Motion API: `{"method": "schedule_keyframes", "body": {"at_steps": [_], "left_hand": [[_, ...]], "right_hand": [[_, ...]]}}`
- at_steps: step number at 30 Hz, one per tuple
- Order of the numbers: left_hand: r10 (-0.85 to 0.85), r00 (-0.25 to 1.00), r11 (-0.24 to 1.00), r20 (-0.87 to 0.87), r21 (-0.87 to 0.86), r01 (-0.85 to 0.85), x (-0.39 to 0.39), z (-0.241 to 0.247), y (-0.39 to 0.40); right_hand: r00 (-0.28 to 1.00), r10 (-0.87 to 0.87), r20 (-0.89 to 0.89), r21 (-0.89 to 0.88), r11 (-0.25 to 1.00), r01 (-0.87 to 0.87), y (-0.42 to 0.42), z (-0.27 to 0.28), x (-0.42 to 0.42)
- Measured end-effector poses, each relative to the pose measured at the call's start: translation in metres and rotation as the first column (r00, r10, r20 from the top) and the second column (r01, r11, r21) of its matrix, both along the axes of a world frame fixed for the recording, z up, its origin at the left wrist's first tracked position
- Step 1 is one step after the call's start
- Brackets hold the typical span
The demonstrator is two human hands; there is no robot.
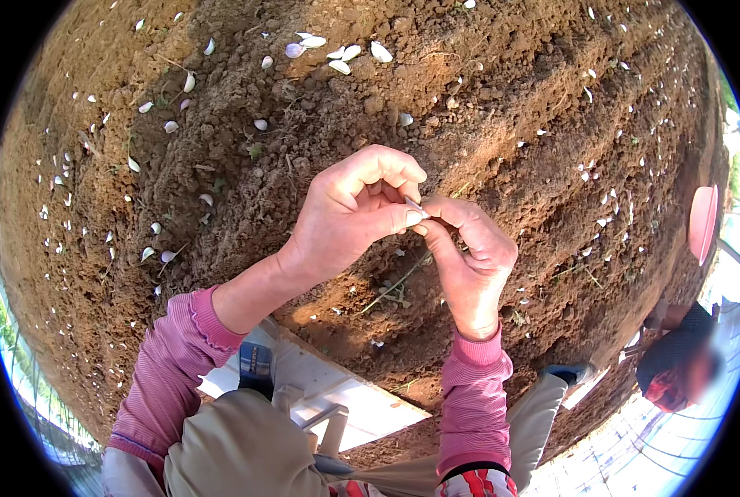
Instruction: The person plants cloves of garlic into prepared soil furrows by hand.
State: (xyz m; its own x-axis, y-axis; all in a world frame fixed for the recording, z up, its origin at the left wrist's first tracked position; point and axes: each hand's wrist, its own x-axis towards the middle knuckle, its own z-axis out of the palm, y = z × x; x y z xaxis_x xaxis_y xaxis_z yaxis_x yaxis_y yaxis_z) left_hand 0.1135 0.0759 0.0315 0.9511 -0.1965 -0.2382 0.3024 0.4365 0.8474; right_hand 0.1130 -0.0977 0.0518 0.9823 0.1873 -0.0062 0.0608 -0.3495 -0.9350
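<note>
Both my hands meet at the fingertips above the brown soil (339,124). Between them is a small pale piece, apparently a garlic clove (415,206), mostly hidden by the fingers. My left hand (357,217) pinches it between thumb and fingers. On its other side, the thumb and forefinger of my right hand (472,248) grip it too. Beyond the hands lies a loose cluster of white garlic cloves (345,53) on the soil. A single clove (260,124) rests left of that, and another clove (405,119) lies just beyond my fingers.
Many scattered cloves (148,253) dot the soil on both sides. A white board (370,407) and a small stool (329,428) are by my legs. At the right are a pink basin (704,223) and another person (674,360) bent low.
</note>
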Motion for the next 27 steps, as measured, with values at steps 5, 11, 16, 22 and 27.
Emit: {"method": "schedule_keyframes", "body": {"at_steps": [5, 11, 16, 22, 27], "left_hand": [[-0.073, 0.997, 0.997, -0.035, 0.005, 0.074, 0.001, 0.008, 0.000], [-0.043, 0.981, 0.999, -0.192, 0.003, 0.044, -0.001, -0.003, 0.004], [-0.004, 0.963, 1.000, -0.269, 0.028, 0.013, -0.008, -0.018, 0.006], [0.070, 0.938, 0.997, -0.338, 0.009, -0.072, -0.010, -0.026, 0.016], [0.063, 0.947, 0.996, -0.314, -0.045, -0.081, -0.005, -0.027, 0.019]], "right_hand": [[0.927, -0.020, -0.373, 0.382, 0.908, 0.173, -0.011, -0.012, -0.012], [0.902, -0.248, -0.352, 0.302, 0.882, 0.361, -0.041, -0.046, 0.046], [0.944, -0.302, 0.134, -0.305, 0.893, 0.330, -0.056, -0.052, 0.145], [0.935, -0.182, 0.304, -0.745, 0.567, 0.352, -0.047, -0.082, 0.223], [0.943, 0.017, 0.332, -0.889, 0.340, 0.307, -0.052, -0.110, 0.244]]}}
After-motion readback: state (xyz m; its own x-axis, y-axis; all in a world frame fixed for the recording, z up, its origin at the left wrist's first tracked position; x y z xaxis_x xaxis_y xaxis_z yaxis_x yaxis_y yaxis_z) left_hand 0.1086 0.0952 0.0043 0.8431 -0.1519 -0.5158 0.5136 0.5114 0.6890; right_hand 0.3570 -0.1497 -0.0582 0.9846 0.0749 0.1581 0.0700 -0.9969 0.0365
